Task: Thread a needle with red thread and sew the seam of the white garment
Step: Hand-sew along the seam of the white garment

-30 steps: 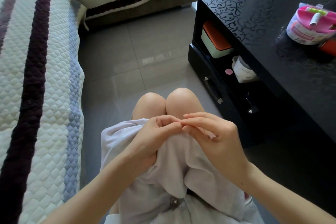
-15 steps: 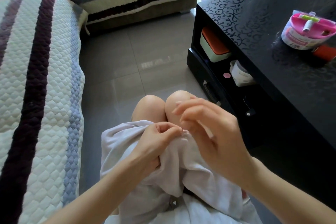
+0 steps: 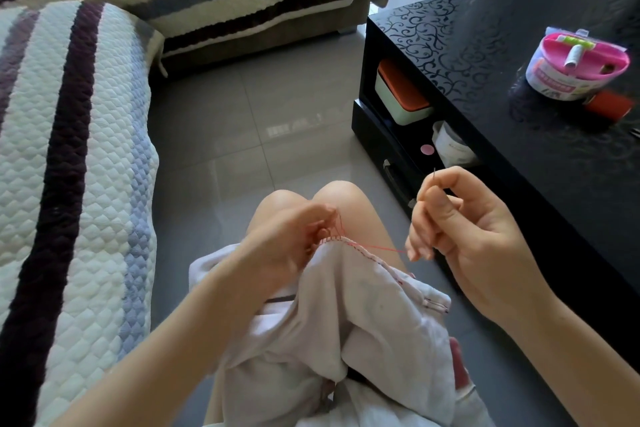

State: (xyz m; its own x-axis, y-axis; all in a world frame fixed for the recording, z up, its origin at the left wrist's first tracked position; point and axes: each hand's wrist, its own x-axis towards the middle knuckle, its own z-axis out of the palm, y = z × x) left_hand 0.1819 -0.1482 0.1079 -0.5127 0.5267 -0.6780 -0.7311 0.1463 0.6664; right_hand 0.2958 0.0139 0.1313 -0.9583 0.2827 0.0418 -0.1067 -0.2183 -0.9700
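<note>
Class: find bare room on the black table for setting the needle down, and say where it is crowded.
Bare: the black table, from its left edge to the pink sewing kit. Crowded: the right end, where kit and red spool sit together.

black table [image 3: 519, 55] right, sofa [image 3: 69, 149] left

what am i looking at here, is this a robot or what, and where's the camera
No robot here: these are a person's two bare hands, filmed by one camera worn on the head, looking down at the lap. The left hand pinches the seam of the white garment draped over the knees. The right hand holds a needle between its fingers, and red thread runs from the stitched seam toward that hand. On the black table sit a pink sewing kit and a red spool. A quilted sofa cover lies at the left.
</note>
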